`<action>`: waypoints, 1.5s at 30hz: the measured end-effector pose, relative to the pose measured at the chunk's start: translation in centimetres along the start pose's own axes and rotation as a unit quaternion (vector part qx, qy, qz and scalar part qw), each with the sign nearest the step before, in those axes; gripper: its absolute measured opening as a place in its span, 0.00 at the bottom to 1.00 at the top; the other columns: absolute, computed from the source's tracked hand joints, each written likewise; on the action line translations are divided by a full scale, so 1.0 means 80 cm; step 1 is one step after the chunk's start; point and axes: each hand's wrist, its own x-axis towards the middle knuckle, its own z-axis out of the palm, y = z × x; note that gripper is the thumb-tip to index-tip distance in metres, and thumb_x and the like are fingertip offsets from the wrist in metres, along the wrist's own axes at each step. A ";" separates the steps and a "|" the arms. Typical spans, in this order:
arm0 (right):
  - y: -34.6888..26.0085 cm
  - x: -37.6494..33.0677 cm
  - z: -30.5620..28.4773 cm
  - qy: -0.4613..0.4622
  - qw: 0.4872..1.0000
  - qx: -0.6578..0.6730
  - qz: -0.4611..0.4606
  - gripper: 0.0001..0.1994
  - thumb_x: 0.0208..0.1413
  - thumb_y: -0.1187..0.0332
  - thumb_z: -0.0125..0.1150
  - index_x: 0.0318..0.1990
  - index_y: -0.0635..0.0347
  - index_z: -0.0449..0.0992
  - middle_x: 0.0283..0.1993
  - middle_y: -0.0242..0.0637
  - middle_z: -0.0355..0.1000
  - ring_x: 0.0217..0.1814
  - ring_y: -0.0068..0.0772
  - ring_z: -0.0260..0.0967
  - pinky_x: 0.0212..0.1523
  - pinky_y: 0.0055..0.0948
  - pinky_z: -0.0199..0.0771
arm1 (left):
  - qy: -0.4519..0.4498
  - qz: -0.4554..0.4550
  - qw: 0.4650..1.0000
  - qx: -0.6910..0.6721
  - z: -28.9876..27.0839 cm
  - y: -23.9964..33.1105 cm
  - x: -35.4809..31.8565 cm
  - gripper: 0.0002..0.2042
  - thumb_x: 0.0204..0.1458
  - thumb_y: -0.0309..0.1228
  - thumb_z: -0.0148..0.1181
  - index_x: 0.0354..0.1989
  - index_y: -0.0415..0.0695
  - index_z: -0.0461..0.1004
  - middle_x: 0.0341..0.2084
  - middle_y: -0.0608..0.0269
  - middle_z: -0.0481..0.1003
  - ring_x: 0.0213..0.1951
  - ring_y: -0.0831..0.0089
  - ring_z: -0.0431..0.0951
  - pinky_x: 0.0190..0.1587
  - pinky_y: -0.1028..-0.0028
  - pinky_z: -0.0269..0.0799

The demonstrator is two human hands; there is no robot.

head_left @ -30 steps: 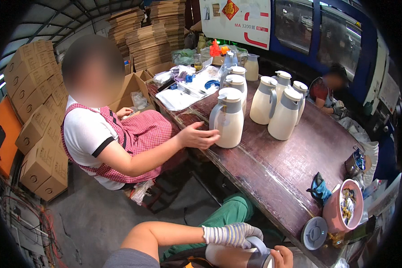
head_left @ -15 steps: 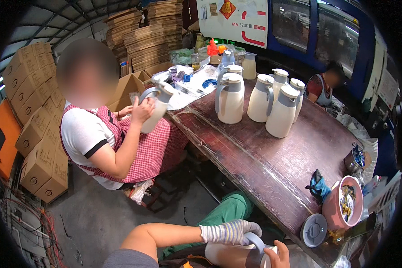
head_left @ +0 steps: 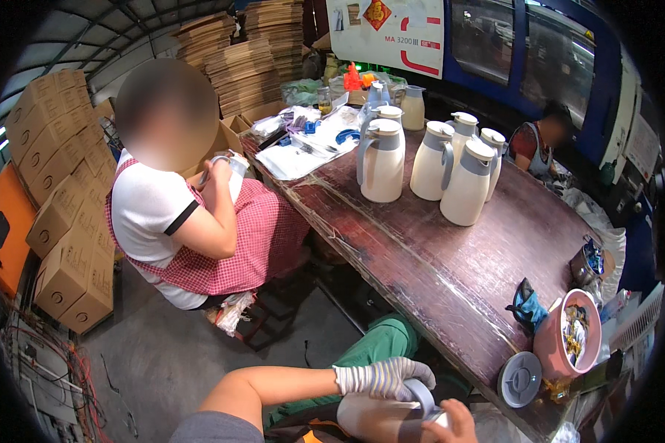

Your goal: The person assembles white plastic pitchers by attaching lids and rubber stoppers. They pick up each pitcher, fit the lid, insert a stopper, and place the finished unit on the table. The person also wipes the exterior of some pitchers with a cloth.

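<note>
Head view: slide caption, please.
Gloved left hand on a tipped cream-and-grey jug, bare right hand at its top, beside a table bearing more jugs.

Wearer's hands: two, one gloved left hand (head_left: 393, 379), one bare right hand (head_left: 457, 424)
Jug under wearer's hands (head_left: 369, 419): one
Co-workers: two, one in checked apron (head_left: 199, 247), one beyond table (head_left: 533, 151)
Jug held by nearer co-worker (head_left: 237, 177): one
Table (head_left: 458, 273): one
Cream jugs standing on it (head_left: 383, 170): seven, plus one bluish vessel (head_left: 378, 93), partly hidden
Pink bucket (head_left: 550, 345): one
Grey disc (head_left: 520, 379): one
Metal bowl (head_left: 584, 270): one
Glass jar (head_left: 324, 100): one
Closed cartons (head_left: 70, 277): many, overlapping, exact count unclear
</note>
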 end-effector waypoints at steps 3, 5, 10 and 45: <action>0.000 0.007 0.014 0.023 0.996 -0.082 -0.018 0.38 0.41 0.33 0.58 0.53 0.52 0.73 0.60 0.50 0.62 0.63 0.58 0.57 0.60 0.55 0.56 | 0.004 0.042 0.998 0.051 -0.008 -0.034 0.009 0.22 0.41 0.21 0.63 0.48 0.41 0.73 0.38 0.66 0.75 0.42 0.76 0.73 0.48 0.76 0.69; 0.010 -0.002 0.021 0.051 0.995 -0.079 0.021 0.39 0.42 0.32 0.55 0.54 0.54 0.72 0.59 0.49 0.64 0.62 0.57 0.59 0.60 0.53 0.57 | -0.004 0.009 0.998 0.058 -0.006 -0.022 0.007 0.22 0.41 0.21 0.63 0.49 0.41 0.72 0.39 0.66 0.75 0.43 0.76 0.74 0.48 0.76 0.69; 0.041 -0.005 0.004 0.096 0.966 0.048 0.233 0.32 0.52 0.45 0.52 0.58 0.61 0.68 0.61 0.49 0.63 0.66 0.50 0.56 0.66 0.43 0.53 | -0.028 0.017 0.999 -0.012 0.031 -0.022 -0.010 0.21 0.49 0.33 0.64 0.52 0.40 0.71 0.38 0.62 0.76 0.42 0.73 0.74 0.48 0.72 0.69; 0.058 0.019 0.003 0.103 0.973 0.080 0.191 0.21 0.60 0.60 0.50 0.57 0.61 0.71 0.64 0.47 0.62 0.69 0.47 0.55 0.68 0.41 0.52 | -0.152 -0.108 0.945 -0.269 0.040 -0.064 -0.007 0.28 0.51 0.40 0.66 0.58 0.43 0.66 0.27 0.68 0.72 0.21 0.85 0.68 0.18 0.83 0.60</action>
